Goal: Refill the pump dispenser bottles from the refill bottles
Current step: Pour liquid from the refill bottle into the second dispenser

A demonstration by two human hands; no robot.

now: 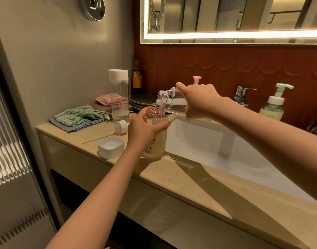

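Left hand (143, 131) wrapped round the open pump dispenser bottle (159, 141), stood on the counter (172, 178) beside the sink (208, 146) | right hand (199, 100) curled round the tipped refill bottle (167, 97), neck over neck | handling judged: smooth, light plastic, likely slippery; best gripped mid-body.

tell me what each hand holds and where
The left hand grips the dispenser bottle round its upper body, just below the open neck. The right hand holds the tilted refill bottle round its body.
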